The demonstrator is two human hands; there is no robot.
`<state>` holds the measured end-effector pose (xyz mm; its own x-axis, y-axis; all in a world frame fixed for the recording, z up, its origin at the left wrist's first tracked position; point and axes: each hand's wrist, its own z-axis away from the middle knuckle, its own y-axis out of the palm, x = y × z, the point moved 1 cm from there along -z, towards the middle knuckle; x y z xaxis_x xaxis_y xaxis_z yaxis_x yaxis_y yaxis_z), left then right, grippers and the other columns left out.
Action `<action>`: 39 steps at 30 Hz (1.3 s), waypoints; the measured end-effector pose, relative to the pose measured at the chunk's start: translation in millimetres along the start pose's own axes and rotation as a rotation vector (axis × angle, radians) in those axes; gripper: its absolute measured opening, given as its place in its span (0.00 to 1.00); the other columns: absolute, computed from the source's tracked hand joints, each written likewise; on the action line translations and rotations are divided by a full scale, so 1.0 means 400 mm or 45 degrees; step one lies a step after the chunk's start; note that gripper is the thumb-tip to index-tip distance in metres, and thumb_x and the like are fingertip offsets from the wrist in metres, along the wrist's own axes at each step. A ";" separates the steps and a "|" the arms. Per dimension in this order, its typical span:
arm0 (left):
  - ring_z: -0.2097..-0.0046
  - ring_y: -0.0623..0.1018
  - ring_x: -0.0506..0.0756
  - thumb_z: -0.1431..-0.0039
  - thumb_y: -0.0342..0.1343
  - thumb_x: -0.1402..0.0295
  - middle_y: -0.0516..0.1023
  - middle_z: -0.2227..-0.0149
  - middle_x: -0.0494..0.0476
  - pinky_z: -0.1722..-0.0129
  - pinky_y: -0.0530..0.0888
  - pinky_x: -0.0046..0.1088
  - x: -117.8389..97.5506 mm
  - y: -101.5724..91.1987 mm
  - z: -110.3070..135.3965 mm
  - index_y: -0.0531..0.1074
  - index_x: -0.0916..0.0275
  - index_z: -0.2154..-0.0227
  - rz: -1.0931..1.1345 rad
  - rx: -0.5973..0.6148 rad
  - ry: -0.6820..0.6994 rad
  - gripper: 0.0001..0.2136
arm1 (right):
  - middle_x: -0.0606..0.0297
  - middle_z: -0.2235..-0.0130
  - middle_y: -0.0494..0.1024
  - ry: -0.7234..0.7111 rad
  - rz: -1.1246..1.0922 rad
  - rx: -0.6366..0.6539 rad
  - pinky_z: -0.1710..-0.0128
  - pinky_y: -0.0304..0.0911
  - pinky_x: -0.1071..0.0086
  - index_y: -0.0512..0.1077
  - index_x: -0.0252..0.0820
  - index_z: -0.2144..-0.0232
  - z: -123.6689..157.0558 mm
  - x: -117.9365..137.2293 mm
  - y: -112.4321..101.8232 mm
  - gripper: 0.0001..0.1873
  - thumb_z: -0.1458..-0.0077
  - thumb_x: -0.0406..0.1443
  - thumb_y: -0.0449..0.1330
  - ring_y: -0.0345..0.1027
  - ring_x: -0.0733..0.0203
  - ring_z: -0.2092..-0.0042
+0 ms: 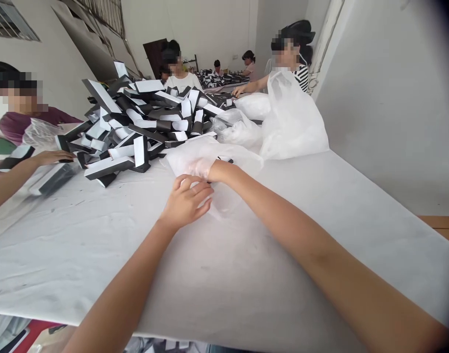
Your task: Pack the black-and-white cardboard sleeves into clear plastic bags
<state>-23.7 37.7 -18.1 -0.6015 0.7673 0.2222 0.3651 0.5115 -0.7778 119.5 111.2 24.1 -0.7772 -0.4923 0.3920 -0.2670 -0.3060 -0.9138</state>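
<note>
My left hand (185, 202) lay, fingers loosely curled and gripping nothing visible, against a clear plastic bag (239, 164) on the tabletop (80, 255); my right hand (197, 164) was inside, its hold unclear.

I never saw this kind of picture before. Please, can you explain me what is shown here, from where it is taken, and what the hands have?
There is no machine here. These are a person's two bare arms, seen from one camera worn on the head, looking forward and down. The right hand is inside a clear plastic bag, so what it holds is hard to tell. The left hand lies against the bag, its fingers a little curled. On the white-covered table lies a big pile of black-and-white card pieces, and beyond it are white plastic bags. At the left, a co-worker's hand reaches toward the pile.
</note>
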 end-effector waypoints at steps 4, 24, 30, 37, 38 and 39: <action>0.55 0.73 0.62 0.37 0.50 0.70 0.80 0.70 0.56 0.54 0.62 0.43 0.039 0.015 0.021 0.77 0.59 0.68 -0.238 -0.017 -0.257 0.10 | 0.58 0.54 0.77 -0.002 0.028 -0.109 0.65 0.60 0.70 0.74 0.38 0.56 0.034 -0.016 -0.028 0.14 0.40 0.33 0.51 0.69 0.58 0.59; 0.41 0.64 0.68 0.49 0.63 0.65 0.62 0.41 0.67 0.45 0.65 0.47 0.114 0.002 0.081 0.53 0.59 0.37 -0.186 -0.111 -0.818 0.37 | 0.59 0.39 0.64 -0.126 0.104 -0.334 0.56 0.64 0.66 0.62 0.45 0.41 0.175 0.048 -0.110 0.30 0.46 0.35 0.60 0.64 0.51 0.45; 0.45 0.71 0.65 0.44 0.53 0.70 0.68 0.43 0.65 0.48 0.69 0.44 0.110 -0.002 0.078 0.57 0.62 0.39 -0.224 -0.115 -0.872 0.28 | 0.57 0.39 0.64 -0.148 0.250 -0.422 0.58 0.65 0.65 0.60 0.45 0.39 0.142 0.045 -0.085 0.32 0.46 0.34 0.59 0.61 0.49 0.43; 0.54 0.78 0.61 0.46 0.46 0.78 0.73 0.45 0.60 0.54 0.74 0.40 0.112 -0.037 0.066 0.60 0.60 0.39 -0.174 -0.024 -0.982 0.29 | 0.56 0.54 0.77 0.047 0.461 -0.318 0.68 0.62 0.68 0.70 0.41 0.50 0.143 -0.007 -0.019 0.21 0.46 0.28 0.56 0.72 0.52 0.58; 0.52 0.77 0.62 0.48 0.46 0.80 0.73 0.45 0.61 0.53 0.74 0.40 0.113 -0.043 0.069 0.60 0.60 0.39 -0.181 0.036 -0.952 0.31 | 0.56 0.55 0.77 0.030 0.455 -0.314 0.67 0.63 0.67 0.71 0.42 0.51 0.147 -0.032 -0.003 0.21 0.46 0.26 0.54 0.72 0.52 0.57; 0.49 0.75 0.62 0.49 0.45 0.82 0.73 0.45 0.60 0.51 0.73 0.41 0.114 -0.049 0.076 0.61 0.59 0.39 -0.175 0.119 -0.899 0.32 | 0.57 0.54 0.78 0.016 0.446 -0.304 0.65 0.64 0.66 0.72 0.43 0.50 0.154 -0.061 0.013 0.23 0.47 0.24 0.52 0.73 0.52 0.56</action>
<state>-79.7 51.1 -10.7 -0.9644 0.2499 -0.0864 0.2102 0.5259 -0.8242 172.1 71.4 16.2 -0.8510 -0.5224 0.0530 -0.1088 0.0766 -0.9911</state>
